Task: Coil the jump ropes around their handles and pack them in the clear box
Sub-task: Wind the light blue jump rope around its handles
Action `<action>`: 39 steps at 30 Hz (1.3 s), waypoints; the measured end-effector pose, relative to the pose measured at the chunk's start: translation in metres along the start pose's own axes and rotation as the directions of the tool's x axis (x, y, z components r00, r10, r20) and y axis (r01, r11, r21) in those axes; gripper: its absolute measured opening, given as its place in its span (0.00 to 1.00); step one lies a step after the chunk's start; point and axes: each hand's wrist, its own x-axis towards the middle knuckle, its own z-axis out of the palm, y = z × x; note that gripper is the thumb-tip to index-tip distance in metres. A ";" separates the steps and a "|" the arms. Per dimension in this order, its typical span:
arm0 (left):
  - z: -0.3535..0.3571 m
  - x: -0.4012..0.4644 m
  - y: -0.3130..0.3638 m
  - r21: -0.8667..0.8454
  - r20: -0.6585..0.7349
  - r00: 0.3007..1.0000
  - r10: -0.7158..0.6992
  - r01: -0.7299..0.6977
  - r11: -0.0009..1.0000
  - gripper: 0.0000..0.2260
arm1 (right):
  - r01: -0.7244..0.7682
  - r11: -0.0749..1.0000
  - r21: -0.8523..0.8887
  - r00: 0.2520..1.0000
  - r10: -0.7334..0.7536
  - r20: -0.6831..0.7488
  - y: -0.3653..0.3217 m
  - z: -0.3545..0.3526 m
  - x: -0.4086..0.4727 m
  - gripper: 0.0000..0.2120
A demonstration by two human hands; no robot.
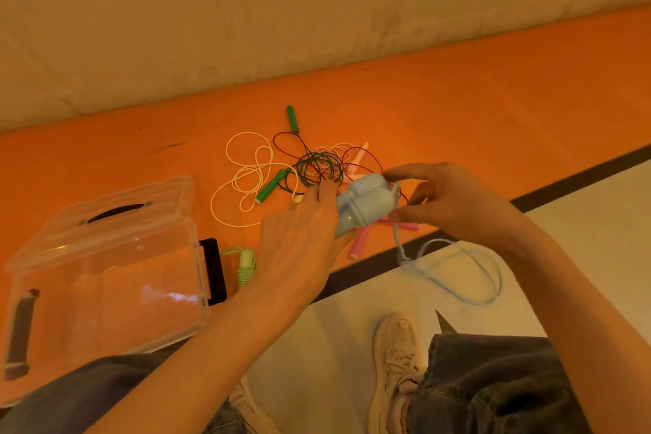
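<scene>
My left hand (pixel 303 232) grips the pair of light blue handles (pixel 366 203) held side by side above the orange surface. My right hand (pixel 444 197) pinches the light blue rope (pixel 458 268) at the handles' right end; the rope hangs down and loops over the pale floor. The clear box (pixel 105 278) lies open at the left with its lid (pixel 134 204) tipped back. A coiled light green rope (pixel 245 266) lies beside the box. Green handles (pixel 270 186) with a dark tangled rope, a cream rope (pixel 246 173) and pink handles (pixel 361 241) lie loose behind my hands.
The orange surface (pixel 493 106) ends at a dark strip (pixel 581 180) with pale floor below. A beige wall rises behind. My legs in grey trousers and pale shoes (pixel 396 363) fill the bottom. The box has black latches (pixel 213 269).
</scene>
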 end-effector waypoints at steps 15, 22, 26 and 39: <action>-0.026 0.004 -0.002 -0.255 0.173 0.984 -0.043 0.087 0.963 0.21 | 0.048 0.998 -0.049 0.956 -0.060 -0.286 0.006 0.013 0.004 0.08; -0.028 0.005 -0.009 -0.371 0.257 0.966 -0.025 0.122 0.920 0.20 | 0.218 0.976 0.020 0.929 -0.201 -0.310 0.000 0.015 0.006 0.16; -0.031 0.003 -0.007 -0.431 0.210 0.978 0.011 0.083 0.899 0.19 | 0.178 0.984 0.031 0.929 -0.157 -0.336 0.001 0.013 0.006 0.08; -0.035 0.004 -0.012 -0.336 0.202 0.979 -0.002 0.071 0.939 0.22 | 0.312 0.946 -0.089 0.868 -0.322 -0.378 -0.001 0.006 0.002 0.12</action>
